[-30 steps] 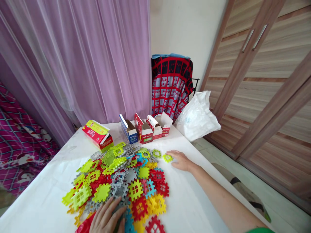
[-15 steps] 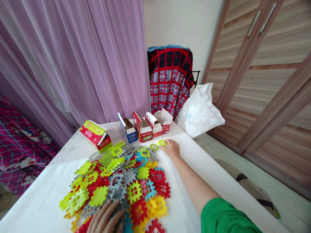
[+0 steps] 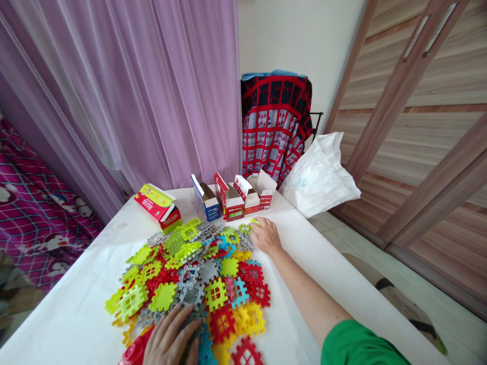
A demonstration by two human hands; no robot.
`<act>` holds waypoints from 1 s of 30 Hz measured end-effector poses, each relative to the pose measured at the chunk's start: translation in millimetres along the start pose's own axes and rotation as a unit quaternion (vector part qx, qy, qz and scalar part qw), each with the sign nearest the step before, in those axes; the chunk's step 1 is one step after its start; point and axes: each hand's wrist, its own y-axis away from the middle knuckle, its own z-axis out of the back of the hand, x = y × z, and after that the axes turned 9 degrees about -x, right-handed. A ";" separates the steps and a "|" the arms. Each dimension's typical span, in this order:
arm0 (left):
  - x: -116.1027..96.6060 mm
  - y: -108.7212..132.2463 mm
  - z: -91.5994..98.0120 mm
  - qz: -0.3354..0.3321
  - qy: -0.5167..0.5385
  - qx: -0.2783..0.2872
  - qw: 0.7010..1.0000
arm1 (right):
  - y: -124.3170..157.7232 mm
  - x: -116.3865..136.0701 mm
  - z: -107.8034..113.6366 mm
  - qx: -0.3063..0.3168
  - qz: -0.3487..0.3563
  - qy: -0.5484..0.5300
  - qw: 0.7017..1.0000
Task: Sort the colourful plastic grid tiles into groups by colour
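A heap of flat interlocking plastic building pieces point(image 3: 208, 272) in lime, red, yellow, blue and grey spreads over the table. Several have window-like cutouts. At the near edge, my left hand point(image 3: 173, 334) lies over grey and blue pieces, fingers stretched out, with a smooth red object point(image 3: 134, 352) beside it, partly hidden. My right hand point(image 3: 267, 235) reaches to the far right side of the heap. Its fingers are bent over a lime building piece point(image 3: 255, 221), which they mostly cover. Another lime piece with a cutout point(image 3: 244, 228) lies just left of those fingertips.
Opened small cartons, a blue one point(image 3: 207, 200) and red-and-white ones point(image 3: 230, 202), stand along the table's far edge. A red-and-yellow box point(image 3: 160, 205) lies at the far left. Past the right corner is a white plastic bag point(image 3: 321, 177). The white table point(image 3: 72, 299) ends near the wardrobe point(image 3: 418, 167).
My right hand has shifted slightly left over the lime piece and now covers more of it. My left hand stays on the heap. The whole view has swung a little to the left.
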 end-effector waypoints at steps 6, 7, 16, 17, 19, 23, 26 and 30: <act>-8.9 -5.7 2.8 0.041 0.008 -0.002 0.999 | 9.0 13.6 -1.7 0.040 0.016 -0.027 0.999; -10.2 -6.9 3.4 0.049 0.011 -0.001 0.999 | 11.1 14.9 -2.4 0.032 0.018 -0.036 0.999; -18.7 -11.0 8.0 0.096 0.029 -0.013 0.995 | 54.3 6.3 -1.0 -0.104 -0.219 -0.029 0.970; -19.0 -11.3 7.7 0.096 0.028 -0.013 0.995 | 57.0 3.8 0.7 -0.109 -0.238 -0.020 0.965; -18.5 -11.4 7.2 0.096 0.030 -0.016 0.995 | 59.0 0.6 4.0 -0.116 -0.261 -0.011 0.958; -13.2 -12.9 13.0 0.101 0.036 -0.024 0.994 | 58.4 -0.2 9.3 -0.118 -0.265 -0.014 0.957; -15.6 -21.7 24.3 0.089 0.014 -0.031 0.995 | 61.7 1.1 14.0 -0.088 -0.224 -0.029 0.970; -54.5 -43.3 26.8 0.043 0.042 -0.023 0.998 | 66.8 4.9 20.6 -0.027 -0.159 -0.020 0.987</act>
